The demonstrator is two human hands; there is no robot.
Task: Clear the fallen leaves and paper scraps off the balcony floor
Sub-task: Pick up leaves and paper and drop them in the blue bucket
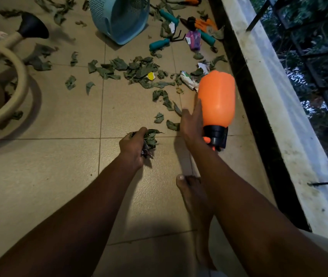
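On the balcony floor (pixel 59 166), just ahead of my bare foot (pixel 191 188), I am reaching down with both arms. My left hand (pixel 133 145) is gripping a bunch of leaves (pixel 152 137); my fingers (pixel 142 131) are curling round it, and the leaves are sticking out to the right of my fist, just above the tiles. My right hand (pixel 192 126) is holding an orange spray bottle (pixel 217 98) by its lower side and dark neck. The bottle is tilting with its base pointing away from me, and its black nozzle end is sitting below my palm. More fallen leaves (pixel 137 69) are lying scattered on the tiles well beyond my fingers. Among them are paper scraps: a yellow piece (pixel 151 75) is lying in the middle of the pile, and a crumpled white piece (pixel 188 79) is lying just beside the bottle's far end. Farther off, a blue basket (pixel 119 17) is lying on its side near teal-handled garden tools (pixel 160 44). A beige watering can (pixel 5 56) is standing at the left.
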